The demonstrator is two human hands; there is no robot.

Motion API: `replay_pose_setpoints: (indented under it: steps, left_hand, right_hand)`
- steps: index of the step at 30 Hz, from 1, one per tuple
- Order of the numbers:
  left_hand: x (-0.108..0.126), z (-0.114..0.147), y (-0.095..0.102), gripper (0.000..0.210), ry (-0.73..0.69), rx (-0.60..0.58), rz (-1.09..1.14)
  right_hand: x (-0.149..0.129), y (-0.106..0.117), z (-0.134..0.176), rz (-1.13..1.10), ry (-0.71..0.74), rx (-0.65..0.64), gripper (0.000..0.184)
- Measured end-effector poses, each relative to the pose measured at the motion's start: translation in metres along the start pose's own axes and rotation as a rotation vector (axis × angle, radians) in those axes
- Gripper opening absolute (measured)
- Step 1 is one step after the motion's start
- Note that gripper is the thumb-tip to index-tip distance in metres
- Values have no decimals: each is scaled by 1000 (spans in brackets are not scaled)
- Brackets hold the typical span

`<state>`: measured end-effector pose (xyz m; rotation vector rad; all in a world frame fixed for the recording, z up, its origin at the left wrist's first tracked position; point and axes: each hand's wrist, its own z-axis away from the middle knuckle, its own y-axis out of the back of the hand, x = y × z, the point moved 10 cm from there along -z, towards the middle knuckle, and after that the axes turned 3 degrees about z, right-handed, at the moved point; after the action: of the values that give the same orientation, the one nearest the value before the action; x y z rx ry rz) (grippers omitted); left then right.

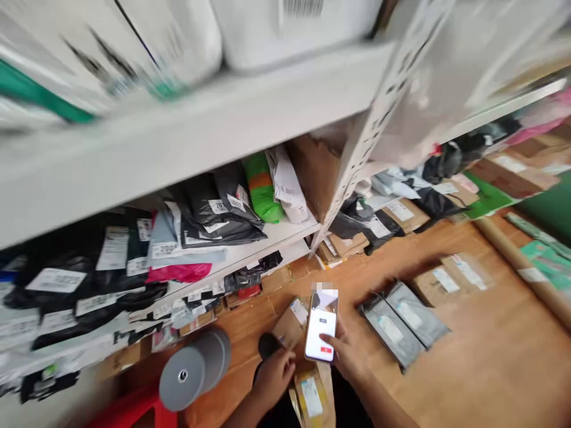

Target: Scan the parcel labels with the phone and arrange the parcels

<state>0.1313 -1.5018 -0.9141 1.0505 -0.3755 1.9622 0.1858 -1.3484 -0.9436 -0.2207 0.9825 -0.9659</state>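
My right hand (pixel 350 356) is closed around a smartphone (pixel 317 333), its thumb over the lit screen. The screen shows a white panel with a small red button near the bottom. To the left of the phone, my left hand (pixel 274 377) has its fingers curled together; what they hold, if anything, is hidden. A brown parcel with a white label (pixel 312 397) lies below the phone, between my forearms. Just beyond my left hand is a cardboard parcel (pixel 289 326), partly covered by the phone.
White shelving (pixel 250 244) on the left carries several labelled bags, and its perforated post (pixel 361 148) rises ahead. A grey round stool-like object (pixel 182 374) stands by a red stool (pixel 129 413). Grey parcels (pixel 404 321) and cardboard boxes (pixel 450 279) lie on the wooden floor to the right.
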Motion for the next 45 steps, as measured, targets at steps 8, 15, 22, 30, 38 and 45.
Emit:
replay_pose_setpoints:
  steps: [8, 15, 22, 30, 38, 45]
  left_hand:
    - [143, 84, -54, 68, -39, -26, 561]
    - [221, 130, -160, 73, -136, -54, 818]
    - [224, 167, -213, 76, -142, 85, 845]
    - [224, 193, -231, 87, -210, 118, 934]
    - [221, 217, -230, 91, -200, 259, 697]
    - [185, 290, -221, 92, -311, 87, 900]
  right_hand:
    - [-140, -64, 129, 5, 147, -12, 40]
    - [-204, -57, 199, 120, 226, -183, 40]
    - [-213, -27, 238, 230, 157, -327, 33]
    - [-221, -15, 270, 296, 123, -579, 52]
    - [-222, -25, 303, 366, 182, -676, 63]
    - [-166, -58, 353, 379, 130, -763, 68]
